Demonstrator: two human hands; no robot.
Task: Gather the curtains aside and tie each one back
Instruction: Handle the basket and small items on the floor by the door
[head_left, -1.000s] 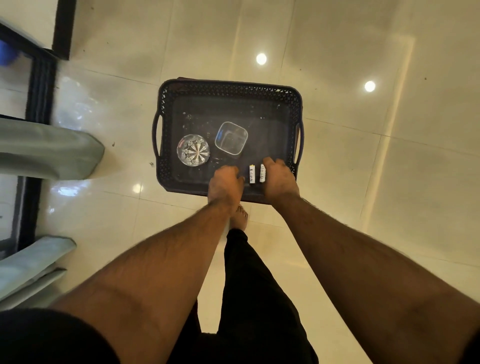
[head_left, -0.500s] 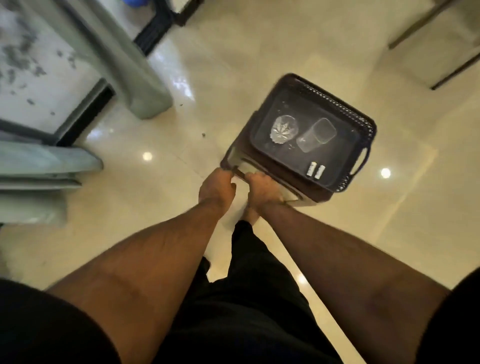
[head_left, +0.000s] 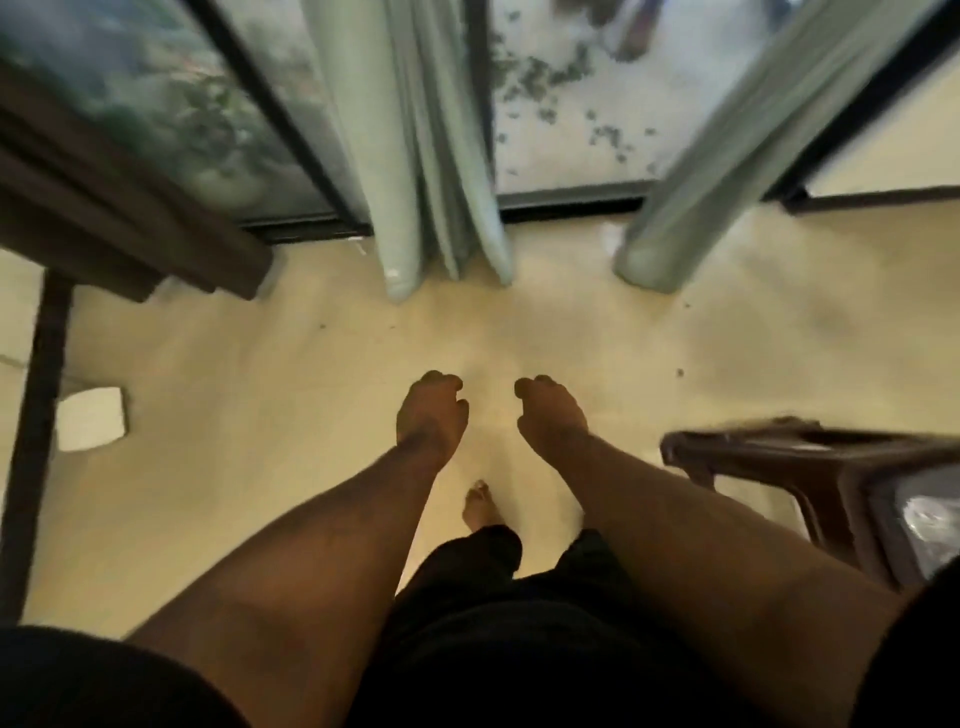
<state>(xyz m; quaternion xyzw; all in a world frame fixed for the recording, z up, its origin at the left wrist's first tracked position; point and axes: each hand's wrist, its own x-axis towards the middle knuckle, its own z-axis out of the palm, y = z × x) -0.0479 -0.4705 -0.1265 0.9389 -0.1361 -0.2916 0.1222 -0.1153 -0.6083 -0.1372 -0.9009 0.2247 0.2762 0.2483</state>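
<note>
The person stands on the tiled floor (head_left: 291, 395) facing a glass door, both arms stretched forward and down. The left hand (head_left: 430, 413) and the right hand (head_left: 551, 413) hang side by side, apart from each other, fingers loosely curled; neither grip has anything in it, and neither touches any cloth.

Two pale green curtains hang ahead. The middle curtain (head_left: 431, 156) falls in folds down to the floor, bunched fairly narrow in front of the dark door frame (head_left: 571, 200). The right curtain (head_left: 727, 156) slants down from the upper right, drawn into a narrow column whose hem reaches the floor. No tie-back, cord or band shows around either one, though the frame is blurred and the upper lengths are cut off, so a tie higher up cannot be ruled out.

At the right edge stands a dark stool (head_left: 769, 457), near the right forearm. A small white object (head_left: 91, 418) lies on the floor at the left, beside a dark upright post (head_left: 39, 415).

Judging from this, the work has barely begun: both curtains look partly gathered but untied, and the hands have yet to reach the nearer, middle one
</note>
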